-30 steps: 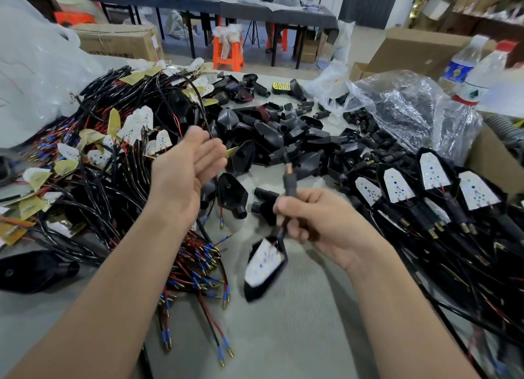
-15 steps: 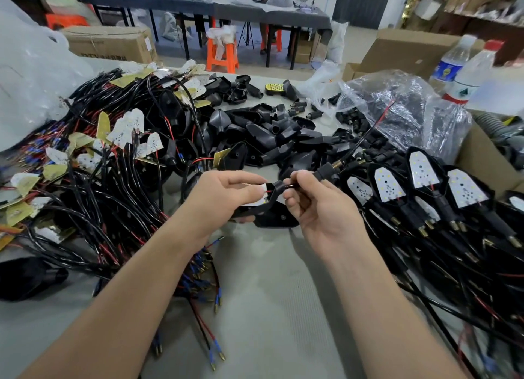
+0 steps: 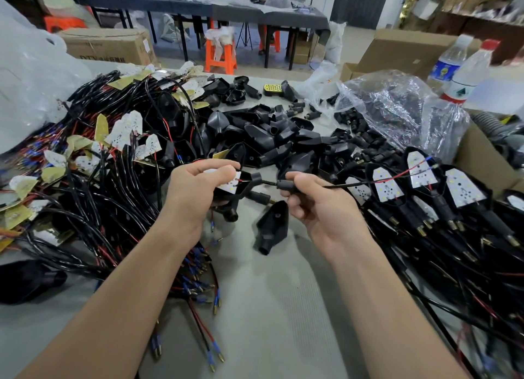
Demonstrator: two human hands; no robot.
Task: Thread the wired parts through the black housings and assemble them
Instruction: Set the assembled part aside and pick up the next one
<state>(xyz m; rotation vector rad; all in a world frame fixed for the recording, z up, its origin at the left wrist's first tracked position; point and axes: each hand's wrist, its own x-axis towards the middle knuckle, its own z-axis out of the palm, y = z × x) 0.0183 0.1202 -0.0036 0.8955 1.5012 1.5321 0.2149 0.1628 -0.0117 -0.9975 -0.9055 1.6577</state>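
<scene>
At the middle of the grey bench [image 3: 283, 307], just above its surface, the left hand [image 3: 195, 197] is clenched around a black plastic housing [image 3: 241, 190] with a white dotted LED board [image 3: 231, 183] seated in its open face. A thin black wire [image 3: 346, 183] runs out of the housing's neck toward the right hand [image 3: 317, 208], which pinches a small black cylindrical sleeve [image 3: 285, 185] strung on that wire, thumb and forefinger closed on it. The wire carries on past the right hand toward the right edge of the bench, ending in red and blue leads above the finished pieces.

Just below the hands a loose black housing [image 3: 272, 227] lies on the bench, neck toward the near edge. Beyond the hands, toward the far edge, a heap of empty black housings [image 3: 272, 136] is piled together. Along the left side sprawls a tangle of black wired LED boards [image 3: 99, 166], some with yellow backing, their red and blue leads with brass tips trailing toward the near edge. Along the right edge sit assembled housings with white boards facing up [image 3: 419, 180], laid side by side. A crumpled clear plastic bag [image 3: 397, 109] rests at the far right corner, with two plastic water bottles [image 3: 462, 69] behind it beside a brown cardboard box [image 3: 411, 49].
</scene>
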